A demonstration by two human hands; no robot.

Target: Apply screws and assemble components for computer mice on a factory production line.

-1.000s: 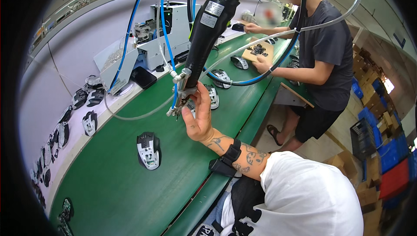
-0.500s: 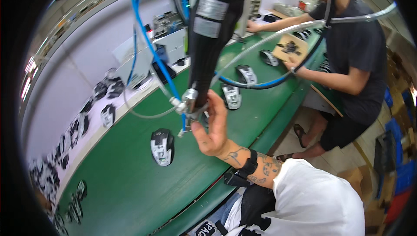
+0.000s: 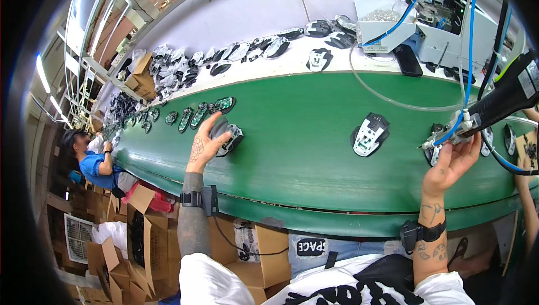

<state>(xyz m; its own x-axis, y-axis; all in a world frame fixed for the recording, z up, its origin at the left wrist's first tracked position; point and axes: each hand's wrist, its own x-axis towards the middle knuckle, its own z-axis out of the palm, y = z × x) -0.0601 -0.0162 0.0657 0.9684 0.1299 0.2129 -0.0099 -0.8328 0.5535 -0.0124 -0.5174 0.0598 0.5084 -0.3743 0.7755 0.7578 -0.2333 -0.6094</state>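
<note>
We log the open mouse (image 3: 370, 135) right of frame centre on the green worktop (image 3: 297, 153), long axis near vertical, top tipped right. It lies left of our right hand (image 3: 446, 169), the nearer one, whose grip clasps the black driver's (image 3: 508, 92) metal end. Our left hand (image 3: 208, 146), absent half a second ago, grasps a second mouse (image 3: 234, 140).

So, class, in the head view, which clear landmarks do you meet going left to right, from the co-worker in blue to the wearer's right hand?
Co-worker in blue, left hand, mouse shell at the white ledge's front edge, lone mouse shell on the green belt, black flat slab on the ledge, right hand.
</note>
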